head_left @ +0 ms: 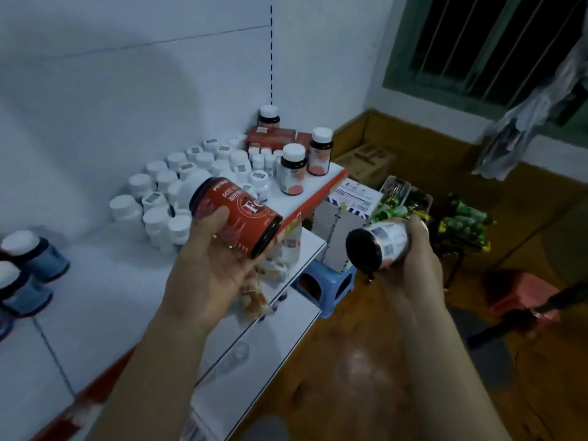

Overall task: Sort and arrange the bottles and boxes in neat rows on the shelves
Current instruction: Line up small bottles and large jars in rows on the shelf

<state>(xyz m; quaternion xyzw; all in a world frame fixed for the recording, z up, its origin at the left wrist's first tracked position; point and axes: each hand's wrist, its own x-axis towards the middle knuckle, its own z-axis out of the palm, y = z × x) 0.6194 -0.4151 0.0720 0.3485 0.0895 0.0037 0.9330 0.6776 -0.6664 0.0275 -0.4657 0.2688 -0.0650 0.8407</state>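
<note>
Two bottles in hand: left grip [210, 268] wrapped round a red-labelled bottle [237, 222], tilted, cap away, above the front edge of the top shelf [105, 281]; right grip [420, 253] closed round a second bottle [380, 246], dark base toward the camera, out past the shelf over the wooden floor [366, 361]. Likely best to turn each upright and set it label-out beside the dark bottles [292, 171] at the far end, coming in from the front; white-capped bottles [171, 189] crowd the corner. Beyond: blue stool [327, 278], white wall [127, 74], green-framed window [477, 58].

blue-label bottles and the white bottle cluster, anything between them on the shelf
Nothing: head view shows bare shelf top between the blue-label bottles and the white bottle cluster.
</note>
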